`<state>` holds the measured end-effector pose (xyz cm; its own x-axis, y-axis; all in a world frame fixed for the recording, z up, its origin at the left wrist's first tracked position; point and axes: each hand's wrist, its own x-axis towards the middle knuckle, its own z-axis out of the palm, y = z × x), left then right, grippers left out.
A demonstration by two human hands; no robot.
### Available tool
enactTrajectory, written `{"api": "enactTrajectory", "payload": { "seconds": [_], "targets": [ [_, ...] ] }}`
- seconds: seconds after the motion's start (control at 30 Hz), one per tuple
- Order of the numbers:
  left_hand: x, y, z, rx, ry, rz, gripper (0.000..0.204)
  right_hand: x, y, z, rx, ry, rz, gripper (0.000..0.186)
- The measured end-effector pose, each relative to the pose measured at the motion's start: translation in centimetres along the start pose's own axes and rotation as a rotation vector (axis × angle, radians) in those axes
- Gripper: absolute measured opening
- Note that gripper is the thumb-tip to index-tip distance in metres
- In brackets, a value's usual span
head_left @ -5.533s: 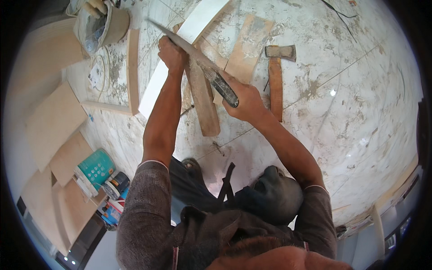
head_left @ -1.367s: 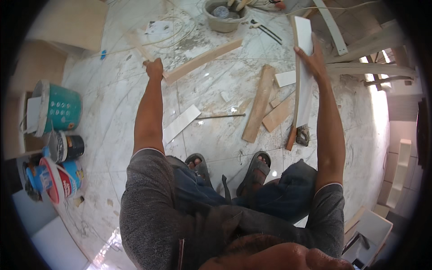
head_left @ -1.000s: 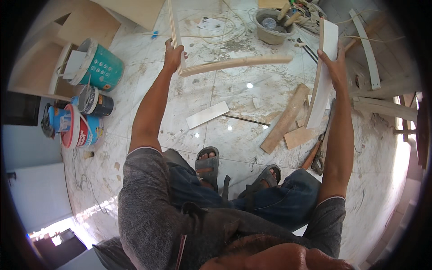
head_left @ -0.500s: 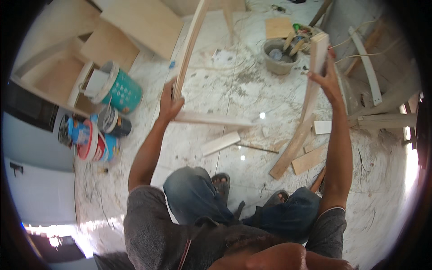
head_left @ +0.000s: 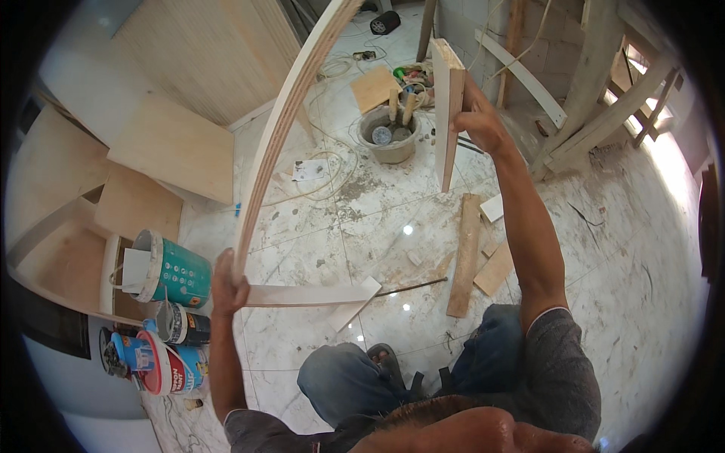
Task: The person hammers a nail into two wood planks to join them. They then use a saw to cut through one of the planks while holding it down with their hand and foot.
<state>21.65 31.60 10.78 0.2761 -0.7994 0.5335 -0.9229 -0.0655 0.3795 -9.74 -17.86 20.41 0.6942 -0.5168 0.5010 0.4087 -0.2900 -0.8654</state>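
Observation:
My left hand [head_left: 229, 285] is closed round the lower end of a long curved plywood strip [head_left: 278, 124], whose layered edge shows. It rises past the top of the picture. At the same hand a straight pale strip [head_left: 306, 294] runs off to the right, its far end over a short white board [head_left: 347, 313] on the floor. Whether the two strips are joined is hidden by the hand. My right hand [head_left: 483, 130] grips a narrow wooden board [head_left: 448, 106] from its right side, thumb on the near face. The board stands steeply, its rough end up.
A grey bucket [head_left: 389, 140] with tools stands ahead. Plywood sheets [head_left: 181, 147] lean at the left, above a teal bucket [head_left: 181, 272] and several paint pails [head_left: 170, 366]. A brown plank [head_left: 464, 257], a wood offcut [head_left: 496, 270] and a thin rod [head_left: 411, 287] lie on the tiles.
My left hand has moved left and nearer with the curved strip and the straight strip. My right hand has shifted left with its board. The view has swung as well.

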Motion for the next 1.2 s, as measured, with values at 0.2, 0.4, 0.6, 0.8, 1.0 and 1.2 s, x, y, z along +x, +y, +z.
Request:
{"api": "enactTrajectory", "payload": {
  "seconds": [0.2, 0.4, 0.6, 0.8, 1.0, 1.2],
  "targets": [
    [0.7, 1.5, -6.5, 0.245, -0.078, 0.190, 0.071, 0.0, 3.9, -2.6, 0.324, -0.140, 0.118, 0.087],
    [-2.5, 2.9, -8.2, 0.394, -0.183, 0.095, 0.073, -2.2, 9.5, -4.0, 0.537, -0.041, 0.321, 0.087],
    [-4.5, 2.9, -9.1, 0.408, -0.300, 0.029, 0.070, -3.3, 10.2, -2.8, 0.302, 0.051, 0.475, 0.100],
    [-5.9, 2.3, -8.9, 0.489, -0.359, -0.010, 0.069, -2.5, 12.3, -1.3, -0.467, 0.235, 0.366, 0.110],
    [-8.3, 2.0, -9.6, 0.552, -0.386, -0.074, 0.069, -3.4, 14.2, 1.5, -0.774, 0.249, 0.312, 0.105],
    [-9.6, 2.1, -9.6, 0.550, -0.361, -0.067, 0.068, -4.3, 15.5, 2.2, -0.838, 0.292, 0.397, 0.097]
  ]
}}
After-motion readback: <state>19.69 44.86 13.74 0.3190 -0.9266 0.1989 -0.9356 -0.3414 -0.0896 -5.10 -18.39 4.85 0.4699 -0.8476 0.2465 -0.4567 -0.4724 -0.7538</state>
